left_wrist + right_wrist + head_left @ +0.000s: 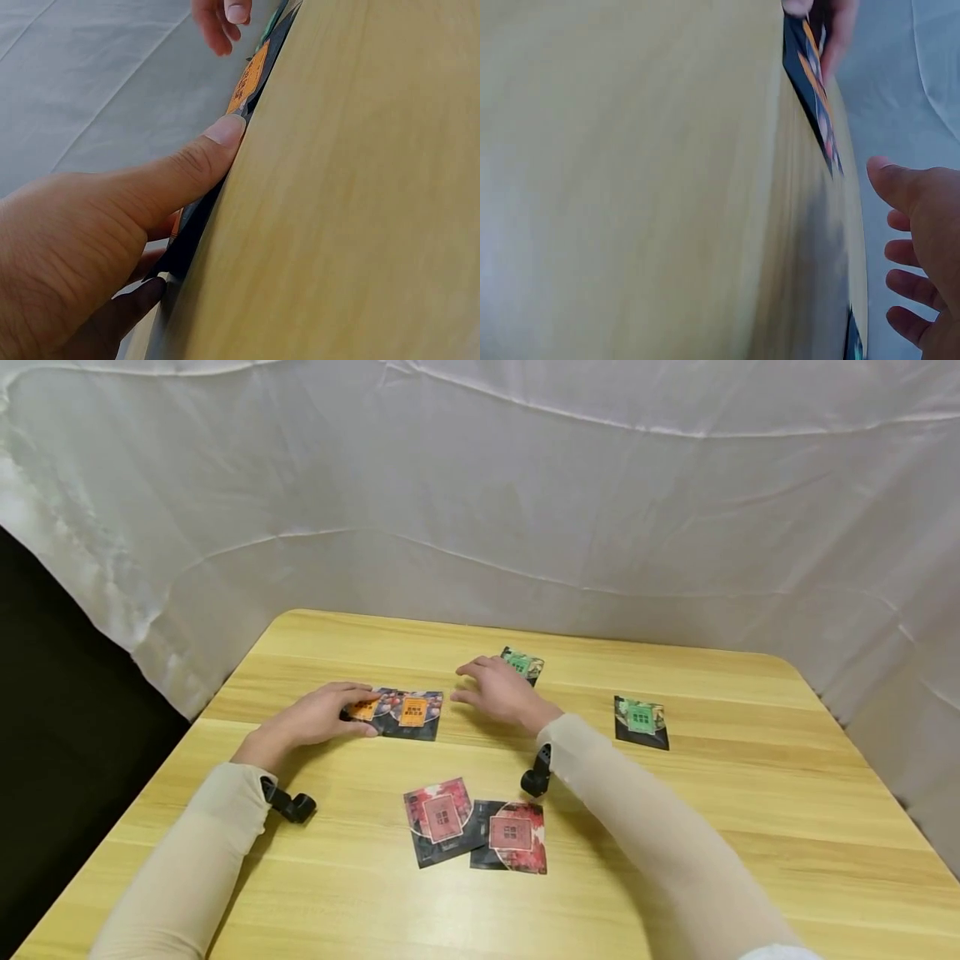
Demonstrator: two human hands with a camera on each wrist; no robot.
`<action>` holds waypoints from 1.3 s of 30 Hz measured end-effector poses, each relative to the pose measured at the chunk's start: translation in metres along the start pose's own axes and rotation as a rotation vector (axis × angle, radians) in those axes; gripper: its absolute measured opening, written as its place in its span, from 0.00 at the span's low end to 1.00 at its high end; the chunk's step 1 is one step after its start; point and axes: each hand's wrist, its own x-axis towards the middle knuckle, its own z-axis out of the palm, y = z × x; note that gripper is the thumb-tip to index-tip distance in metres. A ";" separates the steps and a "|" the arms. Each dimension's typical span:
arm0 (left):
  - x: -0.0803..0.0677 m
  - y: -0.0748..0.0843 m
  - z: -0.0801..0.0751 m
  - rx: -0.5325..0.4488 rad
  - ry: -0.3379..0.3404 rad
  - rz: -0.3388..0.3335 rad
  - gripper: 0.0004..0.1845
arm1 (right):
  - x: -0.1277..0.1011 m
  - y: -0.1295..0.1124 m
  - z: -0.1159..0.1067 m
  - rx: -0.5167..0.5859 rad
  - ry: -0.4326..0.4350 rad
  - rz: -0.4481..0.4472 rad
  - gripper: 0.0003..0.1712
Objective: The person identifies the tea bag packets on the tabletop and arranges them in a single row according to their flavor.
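Note:
Two orange-labelled dark packets lie side by side left of the table's middle, the left one (365, 708) and the right one (413, 712). My left hand (337, 714) pinches the left orange packet (250, 75) between thumb and fingers, its edge under my thumb (217, 139). My right hand (487, 689) hovers just right of them, fingers spread and holding nothing. A green-labelled packet (522, 664) lies just beyond its fingers. In the right wrist view the orange packets (814, 82) show edge-on above my spread right hand (922, 247).
A second green packet (641, 721) lies to the right. Two red-labelled packets (441, 818) (512, 835) overlap near the front of the wooden table (750, 827). White cloth (525, 510) hangs behind and beside the table. Dark floor lies to the left.

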 end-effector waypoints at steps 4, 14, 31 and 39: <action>0.001 0.002 0.000 -0.002 -0.002 0.006 0.39 | -0.005 0.018 -0.006 0.021 0.014 0.049 0.33; 0.002 0.005 0.003 -0.015 -0.002 -0.011 0.41 | -0.010 0.059 -0.008 0.051 0.021 0.139 0.36; -0.004 0.003 0.004 -0.021 -0.002 -0.018 0.41 | -0.009 0.081 0.002 0.046 0.040 0.198 0.35; -0.005 0.003 0.003 -0.026 0.000 -0.014 0.41 | -0.007 0.080 0.001 0.050 0.006 0.240 0.35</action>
